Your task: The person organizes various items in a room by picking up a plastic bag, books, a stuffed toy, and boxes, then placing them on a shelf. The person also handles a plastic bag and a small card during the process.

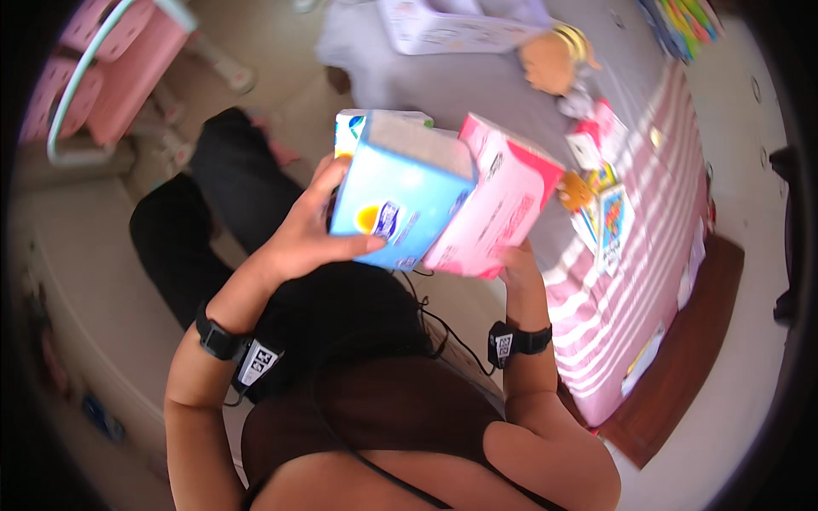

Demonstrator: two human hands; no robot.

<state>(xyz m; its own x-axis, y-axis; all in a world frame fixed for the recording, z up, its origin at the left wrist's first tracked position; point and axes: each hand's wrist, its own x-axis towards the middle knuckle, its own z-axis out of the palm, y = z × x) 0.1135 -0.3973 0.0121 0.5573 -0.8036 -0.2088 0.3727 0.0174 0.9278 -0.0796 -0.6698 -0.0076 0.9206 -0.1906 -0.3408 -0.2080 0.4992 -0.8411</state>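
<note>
My left hand (308,228) is closed round the left side of a light blue tissue pack (426,192), thumb across its front. Tilted against its right side is a pink tissue pack (509,200). My right hand (516,261) grips the pink pack near its lower right corner, with most of the fingers hidden behind it. Behind the blue one, a white pack with green and blue marks (348,128) shows only along its top and left edge; what supports it is hidden. All of them are held up in front of my body, above my lap.
On the grey bed sheet (375,68) stand a lilac plastic basket (469,38) and a brown plush toy (547,64). Picture booklets (612,223) lie beside a pink striped cloth (630,289). A wooden bed edge (694,349) runs at right; a pink chair (141,81) stands far left.
</note>
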